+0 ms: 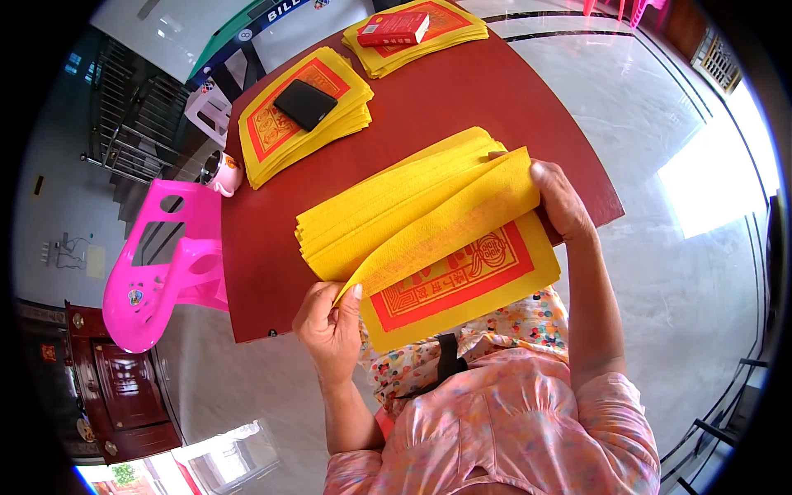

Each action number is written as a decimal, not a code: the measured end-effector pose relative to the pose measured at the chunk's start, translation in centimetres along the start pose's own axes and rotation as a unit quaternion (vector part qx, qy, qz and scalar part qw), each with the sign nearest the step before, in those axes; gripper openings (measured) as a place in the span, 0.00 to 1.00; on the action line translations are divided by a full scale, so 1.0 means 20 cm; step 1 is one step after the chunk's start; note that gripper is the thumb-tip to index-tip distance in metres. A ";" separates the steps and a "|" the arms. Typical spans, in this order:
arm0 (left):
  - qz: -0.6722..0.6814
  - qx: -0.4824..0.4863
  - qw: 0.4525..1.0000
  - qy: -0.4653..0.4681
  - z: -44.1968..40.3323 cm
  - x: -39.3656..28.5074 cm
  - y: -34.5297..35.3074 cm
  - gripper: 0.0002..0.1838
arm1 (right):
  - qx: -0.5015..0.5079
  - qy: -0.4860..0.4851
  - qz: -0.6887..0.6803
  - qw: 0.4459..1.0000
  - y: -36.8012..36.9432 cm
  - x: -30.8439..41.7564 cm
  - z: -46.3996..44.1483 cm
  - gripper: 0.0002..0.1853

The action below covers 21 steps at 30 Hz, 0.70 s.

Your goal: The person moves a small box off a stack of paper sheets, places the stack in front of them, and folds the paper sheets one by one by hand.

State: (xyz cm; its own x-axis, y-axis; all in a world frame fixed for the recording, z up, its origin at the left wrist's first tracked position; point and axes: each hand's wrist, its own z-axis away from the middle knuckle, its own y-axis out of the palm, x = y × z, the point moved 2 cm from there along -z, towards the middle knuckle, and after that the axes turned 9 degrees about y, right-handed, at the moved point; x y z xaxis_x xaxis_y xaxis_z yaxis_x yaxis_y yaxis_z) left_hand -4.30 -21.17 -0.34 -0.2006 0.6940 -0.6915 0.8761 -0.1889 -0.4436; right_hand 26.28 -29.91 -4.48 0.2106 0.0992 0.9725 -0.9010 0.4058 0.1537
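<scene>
A thick stack of yellow paper sheets point(388, 206) lies at the front edge of the dark red table. Its near sheets are folded up and over, and below them shows a yellow sheet with a red printed panel point(462, 276). My left hand point(328, 322) pinches the near left corner of a raised yellow sheet between thumb and fingers. At the right end of that same sheet my right hand point(561, 198) is closed, thumb on top, with its fingers partly hidden behind the paper.
Farther back on the table point(437, 107), a black phone point(305, 105) rests on one printed yellow stack point(346, 115) and a red book point(394, 29) on another point(458, 35). A pink mug point(223, 173) and pink chair point(165, 264) are at the left.
</scene>
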 end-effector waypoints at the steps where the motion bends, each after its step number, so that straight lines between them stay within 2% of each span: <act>1: 0.002 -0.005 1.000 0.002 0.00 0.00 0.00 0.05 | 0.030 -0.027 0.037 0.999 0.00 0.00 0.00 0.37; 5: -0.004 -0.011 1.000 0.006 0.00 0.00 0.00 0.05 | 0.011 -0.031 0.013 0.999 0.02 0.01 0.00 0.38; 7: -0.007 -0.021 1.000 0.020 0.00 0.00 -0.01 0.05 | 0.022 0.018 0.019 0.999 0.00 0.00 -0.01 0.33; 9: -0.010 -0.031 0.999 0.034 0.00 -0.01 -0.02 0.05 | 0.026 0.008 0.003 1.000 0.01 -0.01 -0.01 0.29; 12: -0.033 -0.114 0.990 0.069 0.01 -0.05 -0.04 0.08 | 0.022 0.004 -0.012 1.000 0.01 0.00 -0.01 0.24; 15: -0.040 -0.117 0.987 0.099 0.01 -0.12 -0.06 0.08 | 0.008 0.008 -0.002 1.000 0.01 0.00 0.00 0.21; 16: -0.040 -0.070 0.990 0.113 0.02 -0.12 -0.07 0.10 | -0.001 0.009 0.007 1.000 0.01 0.00 0.00 0.21; 17: -0.041 -0.070 0.990 0.113 0.02 -0.13 -0.07 0.10 | 0.000 0.009 0.007 1.000 0.02 0.00 0.00 0.21; 19: -0.027 0.139 0.976 0.164 0.01 -0.16 -0.03 0.13 | -0.018 0.020 0.023 0.999 0.02 0.00 0.00 0.20; 20: -0.027 0.138 0.977 0.163 0.01 -0.15 -0.02 0.13 | -0.018 0.020 0.024 0.999 0.02 0.00 0.00 0.20; 21: -0.037 0.221 0.961 0.164 0.00 -0.15 0.02 0.17 | -0.018 0.022 0.032 0.999 0.01 0.00 0.00 0.21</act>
State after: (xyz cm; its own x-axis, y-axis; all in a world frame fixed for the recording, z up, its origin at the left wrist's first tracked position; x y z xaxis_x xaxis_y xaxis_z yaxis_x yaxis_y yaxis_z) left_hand -3.42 -23.30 1.52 -0.0425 0.8851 -0.4635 0.5785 -0.3564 -0.7337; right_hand 26.08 -29.79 -4.41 0.1698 0.1660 0.9714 -0.8991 0.4298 0.0838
